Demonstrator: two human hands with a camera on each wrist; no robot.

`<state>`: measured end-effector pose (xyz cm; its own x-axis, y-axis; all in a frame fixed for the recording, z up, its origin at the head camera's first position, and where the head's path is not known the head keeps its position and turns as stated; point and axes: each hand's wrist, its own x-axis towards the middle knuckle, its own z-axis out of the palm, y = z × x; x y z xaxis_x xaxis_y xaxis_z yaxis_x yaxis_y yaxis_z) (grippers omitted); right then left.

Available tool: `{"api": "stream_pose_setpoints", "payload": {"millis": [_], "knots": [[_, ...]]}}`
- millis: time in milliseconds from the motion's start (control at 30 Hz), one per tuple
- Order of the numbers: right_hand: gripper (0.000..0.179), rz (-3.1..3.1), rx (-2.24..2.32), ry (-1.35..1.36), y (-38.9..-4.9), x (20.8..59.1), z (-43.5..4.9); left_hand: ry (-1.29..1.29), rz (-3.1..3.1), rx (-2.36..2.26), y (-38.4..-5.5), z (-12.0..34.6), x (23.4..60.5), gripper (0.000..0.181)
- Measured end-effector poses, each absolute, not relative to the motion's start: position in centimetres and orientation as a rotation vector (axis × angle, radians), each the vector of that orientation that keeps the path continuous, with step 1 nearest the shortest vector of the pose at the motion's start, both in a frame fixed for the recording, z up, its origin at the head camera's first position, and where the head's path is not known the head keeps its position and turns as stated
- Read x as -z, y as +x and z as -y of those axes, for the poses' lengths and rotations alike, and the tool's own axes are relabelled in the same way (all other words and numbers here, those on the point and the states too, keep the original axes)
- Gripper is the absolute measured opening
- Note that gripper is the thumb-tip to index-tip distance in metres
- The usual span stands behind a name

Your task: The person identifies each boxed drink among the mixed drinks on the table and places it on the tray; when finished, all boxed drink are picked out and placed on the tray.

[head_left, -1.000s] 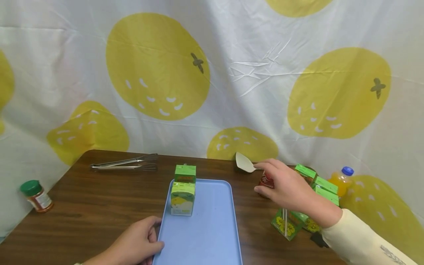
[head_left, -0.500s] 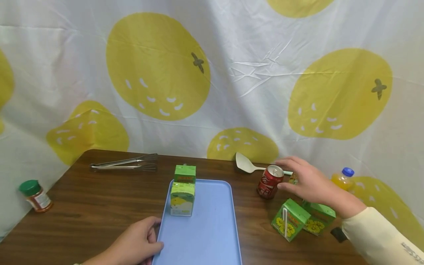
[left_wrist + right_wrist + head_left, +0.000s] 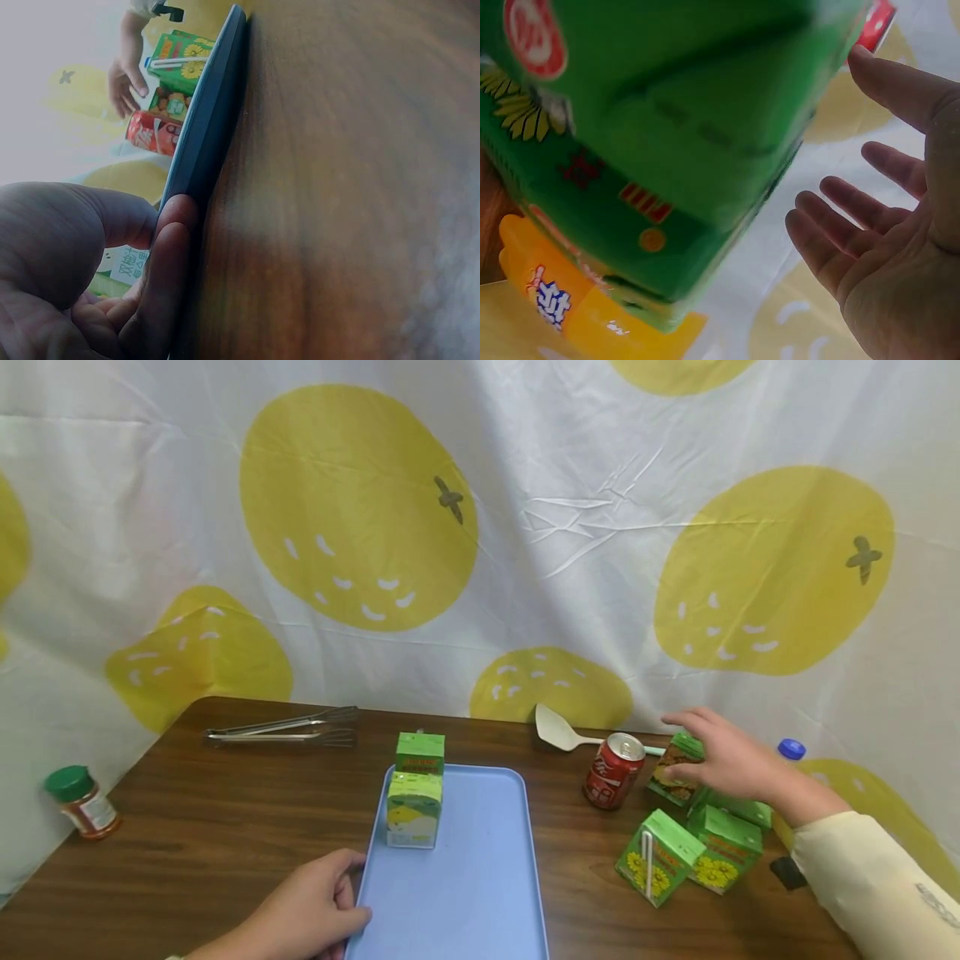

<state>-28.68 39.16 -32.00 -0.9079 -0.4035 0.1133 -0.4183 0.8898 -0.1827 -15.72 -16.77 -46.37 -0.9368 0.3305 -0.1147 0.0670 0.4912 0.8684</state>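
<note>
My left hand (image 3: 311,906) pinches the left rim of a blue tray (image 3: 480,860), thumb and fingers on its edge in the left wrist view. Two drink cartons stand at the tray's far left: a lemon-patterned carton (image 3: 412,822) and a green-topped carton (image 3: 420,747) behind it. My right hand (image 3: 738,760) hovers with spread fingers beside a green drink carton with brown pictures (image 3: 673,772), holding nothing. In front of it are green cartons with yellow flowers, one with a straw (image 3: 656,860), another beside it (image 3: 722,852). A red soda can (image 3: 613,772) stands left of the hand.
A white spatula (image 3: 558,731) lies behind the can. Metal tongs (image 3: 281,731) lie at the back left, and a green-capped spice jar (image 3: 82,802) stands by the left edge. An orange juice bottle (image 3: 585,300) is at the right, partly hidden. Patterned cloth (image 3: 360,510) hangs behind the table.
My right hand has moved rightward off the red can to above the green cartons, uncovering the can and the carton with brown pictures. The left hand and tray stay put.
</note>
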Motion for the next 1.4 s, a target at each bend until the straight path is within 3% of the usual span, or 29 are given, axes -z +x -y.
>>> {"api": "stream_pose_setpoints", "payload": {"millis": [633, 1400], "knots": [[0.092, 3.103, -0.405, 0.615, -31.9, 33.3, -41.6, 0.323, -2.467, -1.401, -15.8, 16.8, 46.3, 0.071], [0.086, 3.151, -0.481, 0.528, -33.2, 35.0, -43.2, 0.304, -2.462, -1.432, -15.7, 16.8, 46.3, 0.072]]}}
